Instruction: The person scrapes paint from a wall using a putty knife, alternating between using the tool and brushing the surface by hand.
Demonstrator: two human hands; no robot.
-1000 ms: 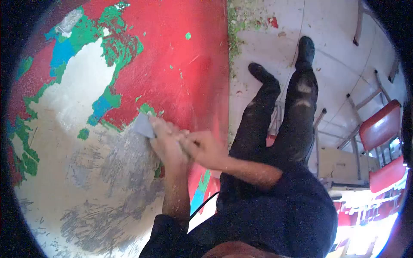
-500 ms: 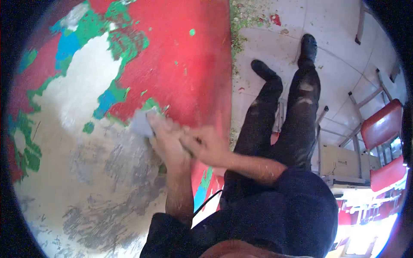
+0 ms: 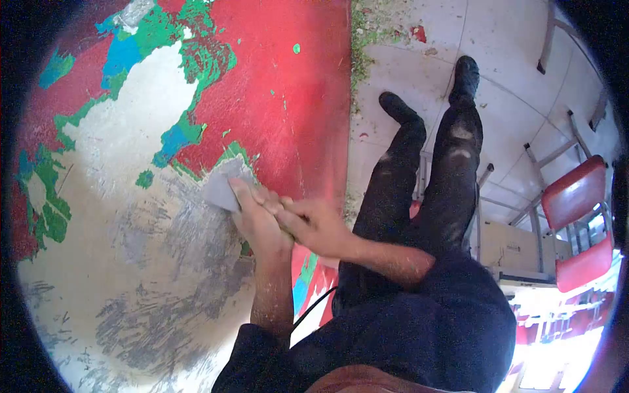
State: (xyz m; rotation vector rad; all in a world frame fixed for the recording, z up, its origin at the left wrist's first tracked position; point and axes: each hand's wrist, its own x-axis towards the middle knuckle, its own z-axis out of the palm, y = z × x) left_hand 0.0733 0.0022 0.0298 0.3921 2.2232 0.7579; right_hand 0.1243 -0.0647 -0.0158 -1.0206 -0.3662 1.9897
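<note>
Both my hands are wrapped round a putty knife (image 3: pixel 224 185), whose broad grey blade lies against the painted wall (image 3: pixel 288 124). My left hand (image 3: pixel 261 226) grips it closest to the blade, with a finger stretched along the metal. Just behind, my right hand (image 3: pixel 321 228) is closed over the handle end and touches the left hand. Most of the handle is hidden by fingers. The blade's far edge meets a ragged strip of green paint beside the red. Around it the surface is bare, beige and grey with scratch marks.
Patches of white, green and blue show through the red paint. Paint flakes (image 3: pixel 367 42) litter the tiled floor (image 3: pixel 511 39) along the wall's foot. My legs (image 3: pixel 452 164) stretch over the floor. Red chairs (image 3: pixel 576 193) and a beige box-like piece (image 3: pixel 511 249) stand at the right.
The blade has shifted slightly, still against the wall at the green paint edge. My grip on the putty knife stays the same. The view has moved a little.
</note>
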